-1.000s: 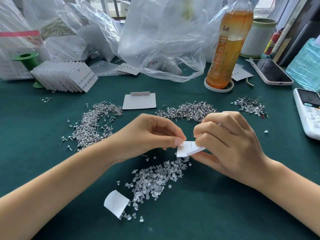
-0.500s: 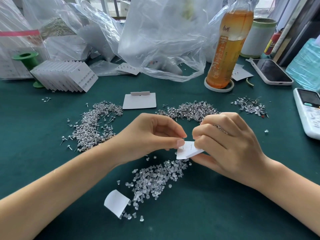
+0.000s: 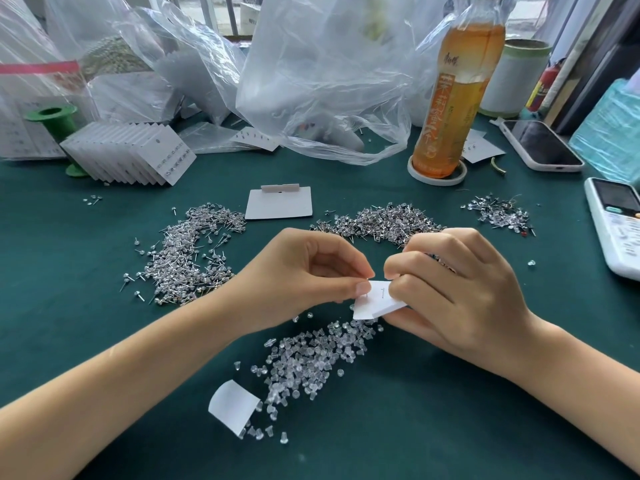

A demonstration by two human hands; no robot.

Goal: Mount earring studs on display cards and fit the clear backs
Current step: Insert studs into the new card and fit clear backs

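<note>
Display card [image 3: 375, 299], small and white, sits pinched between both hands just above the green table [image 3: 415, 427]. Right hand [image 3: 460, 292] curls its fingers round the card's right edge; left hand [image 3: 304, 275] pinches at the card's left edge, where a stud post [image 3: 366, 296] shows. Clear backs [image 3: 311, 362] lie heaped directly below the grip. Stud piles [image 3: 187, 258] spread to the left and behind. Bare cloth lies nearer the person.

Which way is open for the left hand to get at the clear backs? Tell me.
Probably straight down: the clear backs lie loose just below the left hand, nothing between, but it is pinching the card and must let go first.
</note>
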